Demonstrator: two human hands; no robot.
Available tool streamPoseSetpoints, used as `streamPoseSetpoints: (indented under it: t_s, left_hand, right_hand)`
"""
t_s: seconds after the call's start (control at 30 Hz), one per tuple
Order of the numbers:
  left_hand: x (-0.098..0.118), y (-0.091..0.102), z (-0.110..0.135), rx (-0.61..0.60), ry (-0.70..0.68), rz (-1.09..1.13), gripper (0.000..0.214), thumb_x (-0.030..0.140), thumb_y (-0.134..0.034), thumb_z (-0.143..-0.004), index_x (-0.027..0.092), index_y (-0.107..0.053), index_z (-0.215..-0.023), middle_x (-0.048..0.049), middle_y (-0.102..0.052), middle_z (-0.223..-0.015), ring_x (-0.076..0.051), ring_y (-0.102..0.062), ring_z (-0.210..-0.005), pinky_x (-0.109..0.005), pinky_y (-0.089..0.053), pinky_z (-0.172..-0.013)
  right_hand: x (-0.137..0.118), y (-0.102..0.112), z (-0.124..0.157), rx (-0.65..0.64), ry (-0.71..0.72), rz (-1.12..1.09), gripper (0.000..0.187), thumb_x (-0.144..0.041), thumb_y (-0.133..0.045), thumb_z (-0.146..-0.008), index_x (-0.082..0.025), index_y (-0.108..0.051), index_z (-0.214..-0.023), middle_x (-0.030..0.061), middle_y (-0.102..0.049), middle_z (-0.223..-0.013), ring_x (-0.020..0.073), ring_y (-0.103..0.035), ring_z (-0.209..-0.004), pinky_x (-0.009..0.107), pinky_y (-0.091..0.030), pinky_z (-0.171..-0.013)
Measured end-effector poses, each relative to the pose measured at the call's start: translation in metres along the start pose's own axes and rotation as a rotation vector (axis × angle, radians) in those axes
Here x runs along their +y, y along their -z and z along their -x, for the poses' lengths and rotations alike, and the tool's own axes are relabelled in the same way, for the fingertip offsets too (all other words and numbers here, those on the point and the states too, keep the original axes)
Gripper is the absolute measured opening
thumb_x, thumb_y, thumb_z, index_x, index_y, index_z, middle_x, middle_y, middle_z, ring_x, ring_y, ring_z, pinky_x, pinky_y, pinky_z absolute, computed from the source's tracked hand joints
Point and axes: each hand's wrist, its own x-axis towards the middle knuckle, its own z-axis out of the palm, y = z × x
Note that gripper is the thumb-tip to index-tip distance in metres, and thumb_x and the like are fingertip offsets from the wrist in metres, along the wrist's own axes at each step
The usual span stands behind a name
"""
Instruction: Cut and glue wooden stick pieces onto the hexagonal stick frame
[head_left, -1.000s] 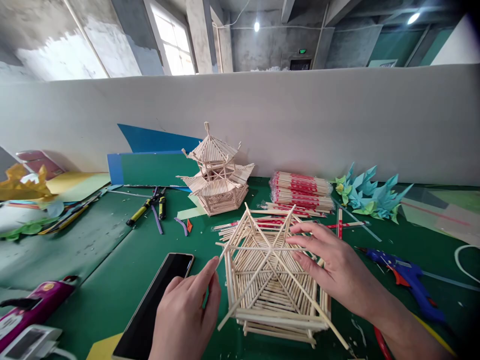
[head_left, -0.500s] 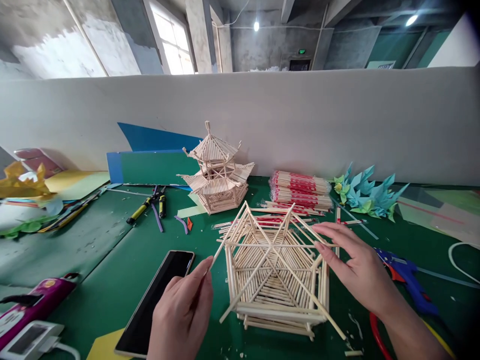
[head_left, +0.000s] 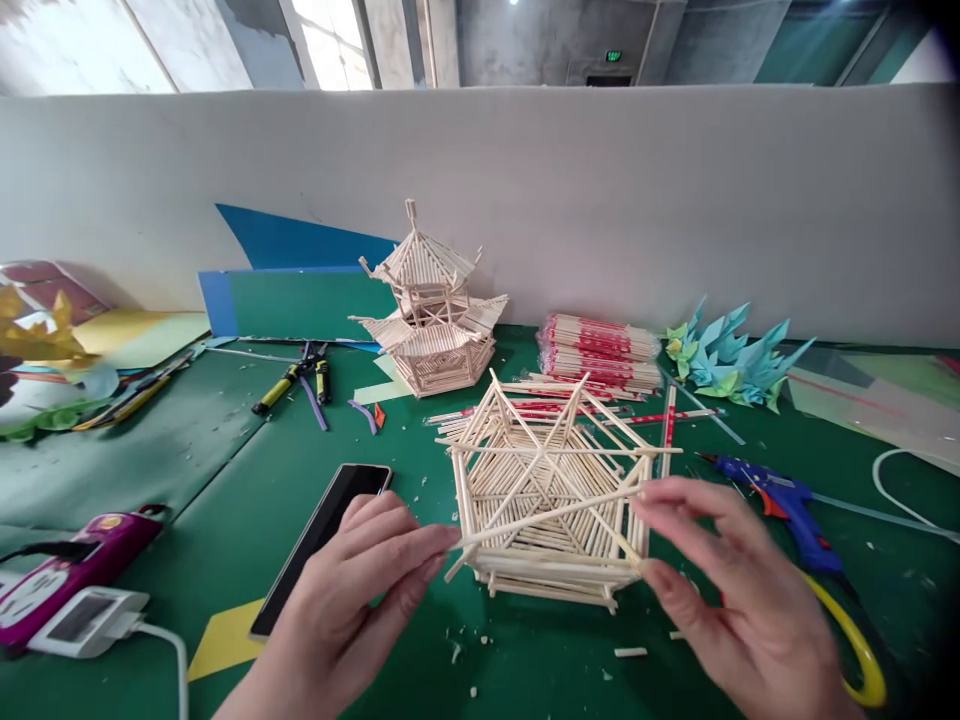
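Note:
A hexagonal frame of thin wooden sticks (head_left: 555, 568) stands on the green table, with crossed sticks meeting above its slatted base. My left hand (head_left: 367, 580) pinches one end of a loose wooden stick (head_left: 547, 514), which slants across the near part of the frame. At the stick's other end my right hand (head_left: 739, 590) is held with thumb and fingers apart, the index fingertip by the stick's tip. Its thumb is close to the frame's near right corner. Whether the right fingertips touch the stick, I cannot tell. A finished-looking stick pagoda (head_left: 431, 315) stands behind.
Bundled sticks in red-marked wrap (head_left: 600, 355) lie at the back, near blue folded paper (head_left: 750, 360). A blue glue gun (head_left: 787, 505) is at the right. Left are a phone (head_left: 322, 540), pliers (head_left: 289, 385) and a purple power strip (head_left: 82, 570). Stick scraps (head_left: 630, 652) lie in front.
My left hand has swung the stick from the frame's left side to lie across its near part. My right hand has come nearer, off the right corner. The view has tipped downward.

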Motion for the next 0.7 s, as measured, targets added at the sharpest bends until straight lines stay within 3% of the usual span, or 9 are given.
streamPoseSetpoints:
  t_s: [0.1,0.27,0.4,0.6,0.7]
  left_hand:
    - [-0.01,0.0,-0.006,-0.117,0.01,0.064,0.029,0.004,-0.047,-0.083,0.022,-0.058,-0.104,0.0014,-0.057,-0.072,-0.013,-0.048,-0.067,-0.028,-0.039,-0.067]
    - [-0.016,-0.002,-0.012,-0.215,0.037,0.167,0.024,0.012,-0.043,-0.088,0.021,-0.063,-0.097,-0.0006,-0.058,-0.068,-0.014,-0.05,-0.066,-0.028,-0.041,-0.067]
    - [-0.018,0.001,-0.012,-0.213,0.07,0.158,0.028,0.012,-0.04,-0.088,0.023,-0.065,-0.095,-0.0008,-0.058,-0.065,-0.014,-0.051,-0.065,-0.029,-0.043,-0.068]
    - [-0.014,0.005,-0.014,-0.252,0.057,-0.093,0.019,0.017,-0.048,-0.086,0.024,-0.065,-0.092,-0.0011,-0.064,-0.072,-0.017,-0.055,-0.075,-0.033,-0.041,-0.077]
    - [-0.004,-0.001,-0.013,-0.201,0.038,-0.225,0.015,0.02,-0.052,-0.084,0.024,-0.063,-0.093,-0.0027,-0.064,-0.082,-0.02,-0.054,-0.085,-0.037,-0.037,-0.08]
  right_hand:
    - [-0.003,-0.01,0.005,-0.056,0.042,-0.005,0.027,-0.007,-0.054,-0.08,-0.018,-0.063,-0.103,0.0065,-0.056,-0.093,0.017,-0.055,-0.088,0.027,-0.048,-0.07]
    - [0.002,-0.011,0.013,0.01,-0.03,0.128,0.025,-0.012,-0.057,-0.08,-0.019,-0.066,-0.103,0.0074,-0.058,-0.09,0.017,-0.055,-0.079,0.029,-0.047,-0.064]
    - [0.0,-0.011,0.012,-0.151,-0.019,0.107,0.017,-0.015,-0.059,-0.08,-0.021,-0.067,-0.094,0.0047,-0.061,-0.077,0.0179,-0.055,-0.074,0.031,-0.046,-0.061]
    - [-0.005,-0.019,0.01,-0.15,-0.03,0.082,0.017,-0.015,-0.057,-0.081,-0.022,-0.067,-0.092,0.004,-0.062,-0.075,0.0175,-0.055,-0.07,0.031,-0.046,-0.058]
    - [-0.004,-0.02,0.012,-0.155,-0.044,0.064,0.016,-0.014,-0.057,-0.081,-0.021,-0.067,-0.092,0.0046,-0.06,-0.075,0.0174,-0.054,-0.071,0.031,-0.045,-0.057]
